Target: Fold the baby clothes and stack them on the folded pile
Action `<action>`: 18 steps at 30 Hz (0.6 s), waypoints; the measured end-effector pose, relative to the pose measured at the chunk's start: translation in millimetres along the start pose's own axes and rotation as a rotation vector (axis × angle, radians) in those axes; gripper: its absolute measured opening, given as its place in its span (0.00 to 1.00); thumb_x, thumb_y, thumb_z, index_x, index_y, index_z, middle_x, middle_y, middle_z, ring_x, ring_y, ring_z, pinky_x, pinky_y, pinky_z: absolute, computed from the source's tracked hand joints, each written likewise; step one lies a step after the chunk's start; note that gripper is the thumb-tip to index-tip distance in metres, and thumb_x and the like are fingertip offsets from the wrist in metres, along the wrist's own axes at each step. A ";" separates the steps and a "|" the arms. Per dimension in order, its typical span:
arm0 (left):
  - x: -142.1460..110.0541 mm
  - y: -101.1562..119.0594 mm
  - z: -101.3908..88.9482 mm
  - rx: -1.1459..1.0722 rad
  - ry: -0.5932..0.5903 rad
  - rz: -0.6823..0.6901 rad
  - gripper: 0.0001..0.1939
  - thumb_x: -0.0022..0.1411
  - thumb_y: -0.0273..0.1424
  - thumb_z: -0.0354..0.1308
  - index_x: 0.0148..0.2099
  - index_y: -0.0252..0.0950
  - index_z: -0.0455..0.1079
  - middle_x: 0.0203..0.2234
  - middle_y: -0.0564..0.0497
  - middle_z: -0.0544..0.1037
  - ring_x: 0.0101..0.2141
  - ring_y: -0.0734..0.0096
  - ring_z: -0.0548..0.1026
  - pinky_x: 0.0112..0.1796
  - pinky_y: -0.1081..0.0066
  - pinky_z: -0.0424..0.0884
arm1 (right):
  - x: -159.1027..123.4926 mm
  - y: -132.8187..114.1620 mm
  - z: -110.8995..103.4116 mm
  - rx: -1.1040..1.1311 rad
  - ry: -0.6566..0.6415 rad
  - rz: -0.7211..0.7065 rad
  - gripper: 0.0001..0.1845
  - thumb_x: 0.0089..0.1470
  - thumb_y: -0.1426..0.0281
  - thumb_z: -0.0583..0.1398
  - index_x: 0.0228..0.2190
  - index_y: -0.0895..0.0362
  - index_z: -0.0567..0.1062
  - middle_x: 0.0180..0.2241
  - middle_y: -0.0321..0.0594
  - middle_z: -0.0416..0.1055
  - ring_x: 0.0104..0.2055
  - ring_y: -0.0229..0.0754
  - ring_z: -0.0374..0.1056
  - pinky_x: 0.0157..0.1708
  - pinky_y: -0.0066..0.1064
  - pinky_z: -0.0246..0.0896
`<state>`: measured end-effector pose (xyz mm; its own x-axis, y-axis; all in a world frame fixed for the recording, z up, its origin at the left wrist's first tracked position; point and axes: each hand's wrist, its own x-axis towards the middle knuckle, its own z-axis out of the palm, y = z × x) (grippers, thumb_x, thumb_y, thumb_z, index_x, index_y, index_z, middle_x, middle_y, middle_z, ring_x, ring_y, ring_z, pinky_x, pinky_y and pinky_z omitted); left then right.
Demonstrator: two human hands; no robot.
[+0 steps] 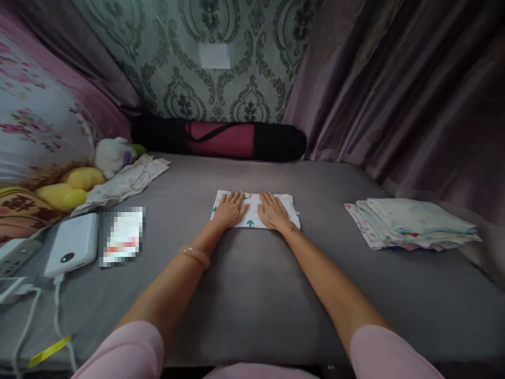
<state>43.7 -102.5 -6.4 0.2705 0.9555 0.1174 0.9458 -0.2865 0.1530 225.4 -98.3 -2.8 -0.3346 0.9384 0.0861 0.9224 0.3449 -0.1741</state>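
Note:
A white folded cloth (pixel 253 217) with green arrow prints lies flat in the middle of the grey surface. My left hand (pixel 232 209) rests palm down on its left half, fingers stretched out and pointing away from me. On the right half lies my right hand (pixel 273 210), also flat with the fingers extended. Between the two hands a strip of the cloth shows. Whatever is under the palms is hidden. A small tag sticks out at the cloth's right edge.
Folded cloths (pixel 414 221) are stacked at the right. On the left are a white power bank (pixel 77 245) with a cable, a blurred-out item (pixel 124 234), a rumpled cloth (pixel 126 184) and plush toys (pixel 112 157). A black and maroon bag (pixel 221 139) lies along the wall.

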 end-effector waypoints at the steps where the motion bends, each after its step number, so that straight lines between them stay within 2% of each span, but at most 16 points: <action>1: 0.6 -1.4 -0.6 -0.013 -0.008 0.001 0.31 0.69 0.43 0.35 0.68 0.32 0.49 0.66 0.42 0.53 0.65 0.54 0.51 0.62 0.53 0.44 | 1.1 1.2 -0.9 0.009 -0.009 -0.002 0.32 0.63 0.64 0.42 0.64 0.66 0.52 0.66 0.47 0.47 0.68 0.47 0.38 0.65 0.41 0.31; 5: -0.8 -9.3 -7.8 -0.043 -0.061 0.026 0.32 0.69 0.43 0.37 0.68 0.30 0.49 0.66 0.40 0.53 0.65 0.54 0.50 0.62 0.53 0.45 | 3.8 11.4 -12.4 0.080 -0.045 -0.031 0.32 0.64 0.63 0.39 0.63 0.66 0.54 0.66 0.49 0.47 0.68 0.45 0.39 0.65 0.38 0.34; 10: -8.7 -22.5 -8.2 0.008 0.012 -0.025 0.32 0.70 0.43 0.33 0.66 0.26 0.51 0.65 0.36 0.54 0.65 0.52 0.47 0.62 0.53 0.43 | -3.9 27.2 -11.0 0.007 0.048 0.066 0.32 0.63 0.63 0.40 0.63 0.68 0.53 0.66 0.52 0.46 0.68 0.48 0.38 0.65 0.40 0.33; 15: -10.2 -33.2 -7.3 -0.056 -0.081 -0.009 0.34 0.69 0.45 0.33 0.67 0.24 0.50 0.65 0.34 0.52 0.65 0.51 0.46 0.61 0.54 0.46 | -6.4 36.5 -8.7 0.024 -0.027 0.063 0.33 0.63 0.62 0.38 0.63 0.69 0.54 0.66 0.52 0.47 0.68 0.48 0.41 0.65 0.39 0.33; 18: -15.0 -44.2 -8.7 -0.058 -0.069 -0.001 0.35 0.69 0.46 0.33 0.67 0.25 0.48 0.66 0.34 0.50 0.66 0.51 0.45 0.62 0.55 0.44 | -7.6 49.2 -13.3 0.068 -0.017 0.046 0.34 0.64 0.60 0.36 0.63 0.68 0.54 0.66 0.51 0.47 0.68 0.47 0.39 0.65 0.40 0.34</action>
<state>-3.8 -104.7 -6.4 0.2831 0.9578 0.0493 0.9347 -0.2871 0.2096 275.8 -88.7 1.0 -0.2964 0.9532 0.0600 0.9216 0.3019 -0.2440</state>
